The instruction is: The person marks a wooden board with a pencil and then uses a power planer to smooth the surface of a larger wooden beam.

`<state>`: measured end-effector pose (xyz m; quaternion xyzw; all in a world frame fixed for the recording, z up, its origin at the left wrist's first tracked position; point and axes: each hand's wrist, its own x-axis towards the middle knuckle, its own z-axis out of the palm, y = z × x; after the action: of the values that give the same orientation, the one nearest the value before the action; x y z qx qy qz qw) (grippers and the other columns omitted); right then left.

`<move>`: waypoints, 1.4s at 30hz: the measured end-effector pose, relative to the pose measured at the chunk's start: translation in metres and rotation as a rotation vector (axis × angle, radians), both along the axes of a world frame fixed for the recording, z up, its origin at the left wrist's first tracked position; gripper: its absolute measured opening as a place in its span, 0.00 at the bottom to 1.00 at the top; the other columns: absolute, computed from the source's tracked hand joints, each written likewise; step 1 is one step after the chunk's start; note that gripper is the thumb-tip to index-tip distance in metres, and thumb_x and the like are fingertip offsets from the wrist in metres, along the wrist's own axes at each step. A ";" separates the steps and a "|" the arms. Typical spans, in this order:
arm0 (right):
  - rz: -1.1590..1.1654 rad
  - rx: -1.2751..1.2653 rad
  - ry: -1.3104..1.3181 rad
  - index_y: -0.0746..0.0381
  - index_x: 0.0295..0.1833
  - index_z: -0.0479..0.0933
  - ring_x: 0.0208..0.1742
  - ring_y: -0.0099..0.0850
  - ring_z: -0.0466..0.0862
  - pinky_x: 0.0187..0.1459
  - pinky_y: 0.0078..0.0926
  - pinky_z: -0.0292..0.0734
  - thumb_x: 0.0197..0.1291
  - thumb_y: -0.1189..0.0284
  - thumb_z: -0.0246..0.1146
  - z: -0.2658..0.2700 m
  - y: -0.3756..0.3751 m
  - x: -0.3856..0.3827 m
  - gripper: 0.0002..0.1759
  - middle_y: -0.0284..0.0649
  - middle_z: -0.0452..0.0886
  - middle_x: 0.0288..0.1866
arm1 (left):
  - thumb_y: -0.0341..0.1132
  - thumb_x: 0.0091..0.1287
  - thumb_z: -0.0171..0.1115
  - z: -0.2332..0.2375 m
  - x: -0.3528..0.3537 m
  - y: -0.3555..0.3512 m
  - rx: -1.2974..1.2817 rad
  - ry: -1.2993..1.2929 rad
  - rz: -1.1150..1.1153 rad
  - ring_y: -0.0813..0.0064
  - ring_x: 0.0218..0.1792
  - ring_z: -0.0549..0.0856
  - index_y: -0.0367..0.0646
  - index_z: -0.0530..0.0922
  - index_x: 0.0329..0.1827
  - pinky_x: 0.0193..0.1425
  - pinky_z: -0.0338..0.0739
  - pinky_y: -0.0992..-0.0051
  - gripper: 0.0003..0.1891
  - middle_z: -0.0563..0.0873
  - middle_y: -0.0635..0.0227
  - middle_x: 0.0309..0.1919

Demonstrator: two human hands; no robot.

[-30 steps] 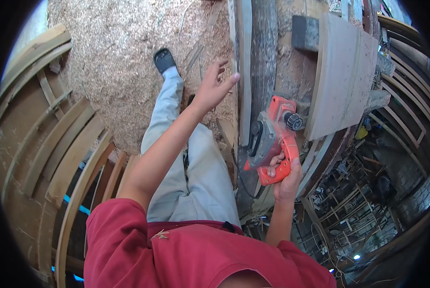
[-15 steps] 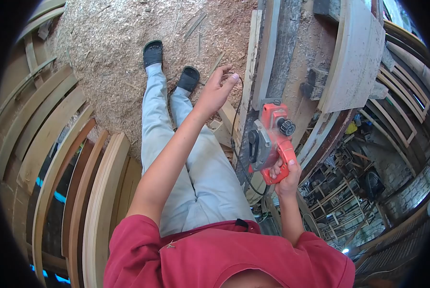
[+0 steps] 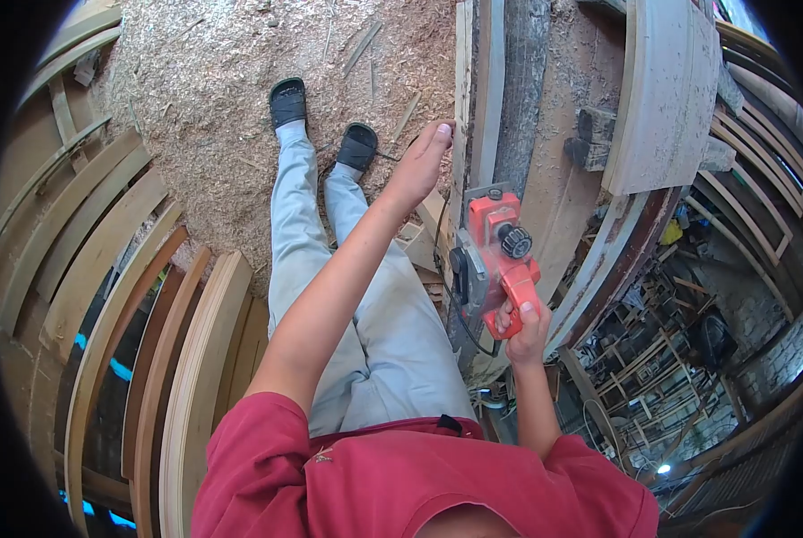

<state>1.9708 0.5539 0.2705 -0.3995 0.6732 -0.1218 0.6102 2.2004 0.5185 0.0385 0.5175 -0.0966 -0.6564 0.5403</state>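
Note:
My right hand [image 3: 529, 334] is wrapped around the rear handle of a red electric hand planer [image 3: 502, 260], which rests on a long timber [image 3: 529, 99] at my right. The planer has a black front knob and a black side cover. A black power cord [image 3: 441, 235] runs from its rear, up beside the timber to my left hand [image 3: 426, 161], and shows again left of the hand. My left fingers are closed together at the timber's near edge, with the cord passing at them; the fingertips are partly hidden.
Wood shavings [image 3: 213, 108] cover the floor around my sandalled feet. Curved planks [image 3: 199, 386] stand in a row on the left. A wide pale board [image 3: 666, 99] lies beyond the timber, supported on a dark block [image 3: 591, 139]. Scrap sticks [image 3: 652, 386] lie lower right.
My left hand has moved right to the timber's edge, its fingers coming together. The planer shifts slightly left in view, along with the camera; my right hand keeps its hold.

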 end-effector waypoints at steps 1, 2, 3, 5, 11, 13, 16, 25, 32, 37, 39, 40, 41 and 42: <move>0.015 0.006 -0.005 0.67 0.38 0.76 0.23 0.24 0.75 0.26 0.24 0.70 0.72 0.55 0.59 -0.002 0.000 -0.001 0.23 0.37 0.75 0.23 | 0.59 0.87 0.37 0.001 0.001 0.001 -0.006 0.001 -0.001 0.62 0.74 0.76 0.43 0.71 0.78 0.77 0.67 0.61 0.33 0.78 0.59 0.73; 0.019 0.000 -0.002 0.67 0.38 0.76 0.23 0.24 0.75 0.26 0.24 0.70 0.72 0.55 0.59 -0.004 0.000 -0.001 0.23 0.37 0.75 0.23 | 0.60 0.87 0.35 0.002 0.001 0.001 -0.010 0.003 -0.002 0.62 0.74 0.76 0.43 0.71 0.79 0.77 0.66 0.61 0.34 0.77 0.59 0.74; 0.025 -0.008 0.000 0.67 0.37 0.76 0.22 0.24 0.74 0.26 0.24 0.70 0.72 0.55 0.59 -0.007 0.001 -0.001 0.23 0.36 0.76 0.23 | 0.61 0.87 0.33 0.004 0.002 0.003 -0.005 0.021 -0.005 0.61 0.74 0.76 0.44 0.70 0.79 0.78 0.66 0.61 0.35 0.77 0.59 0.75; 0.028 -0.017 0.003 0.67 0.37 0.76 0.22 0.23 0.74 0.26 0.24 0.70 0.72 0.55 0.59 -0.010 0.001 0.001 0.23 0.36 0.75 0.22 | 0.63 0.86 0.31 0.008 0.007 0.004 0.007 0.058 -0.016 0.60 0.75 0.75 0.45 0.69 0.80 0.78 0.66 0.60 0.36 0.76 0.58 0.76; -0.012 -0.003 -0.003 0.65 0.36 0.75 0.21 0.21 0.73 0.24 0.21 0.67 0.73 0.57 0.58 -0.020 -0.003 0.012 0.21 0.34 0.75 0.22 | 0.67 0.84 0.28 0.006 0.019 0.005 0.055 0.081 0.011 0.58 0.76 0.74 0.43 0.68 0.81 0.81 0.64 0.56 0.41 0.74 0.56 0.78; 0.003 -0.013 0.001 0.65 0.35 0.75 0.21 0.20 0.73 0.24 0.20 0.66 0.74 0.58 0.58 -0.024 -0.005 0.011 0.20 0.34 0.74 0.22 | 0.69 0.83 0.26 0.006 0.024 0.003 0.069 0.074 0.016 0.57 0.76 0.74 0.42 0.67 0.81 0.81 0.63 0.55 0.43 0.73 0.55 0.78; 0.044 -0.034 0.013 0.65 0.36 0.75 0.22 0.20 0.72 0.24 0.21 0.66 0.74 0.61 0.59 -0.025 -0.014 0.018 0.18 0.32 0.74 0.23 | 0.71 0.81 0.24 -0.001 0.030 -0.003 0.091 0.069 0.037 0.55 0.77 0.73 0.42 0.66 0.82 0.82 0.62 0.54 0.46 0.71 0.54 0.79; -0.024 -0.037 -0.002 0.68 0.42 0.79 0.23 0.18 0.72 0.24 0.21 0.66 0.74 0.63 0.59 -0.026 -0.053 0.062 0.17 0.31 0.75 0.24 | 0.73 0.79 0.18 -0.003 0.085 -0.047 0.130 -0.055 0.077 0.51 0.79 0.70 0.40 0.64 0.82 0.83 0.60 0.51 0.50 0.70 0.51 0.80; 0.079 -0.095 0.082 0.69 0.40 0.82 0.26 0.19 0.75 0.30 0.24 0.71 0.73 0.64 0.61 -0.031 -0.104 0.091 0.17 0.32 0.79 0.27 | 0.71 0.80 0.17 0.010 0.147 -0.099 0.102 -0.165 0.237 0.51 0.81 0.68 0.38 0.63 0.82 0.83 0.60 0.51 0.48 0.70 0.50 0.80; 0.074 -0.132 0.094 0.70 0.44 0.84 0.31 0.21 0.76 0.34 0.27 0.73 0.71 0.64 0.63 -0.034 -0.137 0.121 0.17 0.34 0.80 0.28 | 0.73 0.78 0.15 0.018 0.175 -0.133 -0.029 -0.259 0.294 0.54 0.87 0.56 0.38 0.59 0.85 0.88 0.47 0.51 0.51 0.63 0.52 0.84; 0.077 -0.122 0.112 0.70 0.44 0.84 0.32 0.22 0.77 0.35 0.28 0.74 0.71 0.64 0.63 -0.034 -0.150 0.135 0.17 0.36 0.81 0.28 | 0.74 0.78 0.15 0.022 0.182 -0.148 -0.136 -0.296 0.275 0.56 0.88 0.53 0.39 0.58 0.86 0.89 0.44 0.51 0.51 0.61 0.54 0.85; 0.077 -0.116 0.122 0.70 0.44 0.84 0.32 0.23 0.78 0.36 0.29 0.75 0.71 0.64 0.63 -0.034 -0.157 0.142 0.17 0.36 0.81 0.29 | 0.74 0.78 0.15 0.025 0.186 -0.155 -0.188 -0.313 0.264 0.57 0.88 0.52 0.39 0.57 0.87 0.89 0.42 0.51 0.52 0.60 0.55 0.86; 0.066 -0.123 0.117 0.70 0.44 0.84 0.32 0.23 0.78 0.36 0.29 0.75 0.71 0.64 0.64 -0.034 -0.166 0.150 0.17 0.37 0.81 0.29 | 0.75 0.76 0.14 0.028 0.190 -0.163 -0.221 -0.321 0.224 0.61 0.89 0.48 0.39 0.55 0.88 0.89 0.36 0.51 0.53 0.57 0.57 0.87; 0.056 -0.132 0.112 0.70 0.44 0.84 0.32 0.23 0.78 0.35 0.29 0.75 0.71 0.64 0.64 -0.035 -0.177 0.158 0.17 0.37 0.81 0.28 | 0.76 0.76 0.14 0.032 0.193 -0.172 -0.248 -0.320 0.229 0.61 0.89 0.47 0.38 0.55 0.88 0.89 0.36 0.51 0.54 0.57 0.57 0.88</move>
<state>2.1291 0.3773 0.2357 -0.4637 0.6854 -0.1261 0.5471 2.3937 0.3466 0.0707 0.5525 -0.2014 -0.4834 0.6485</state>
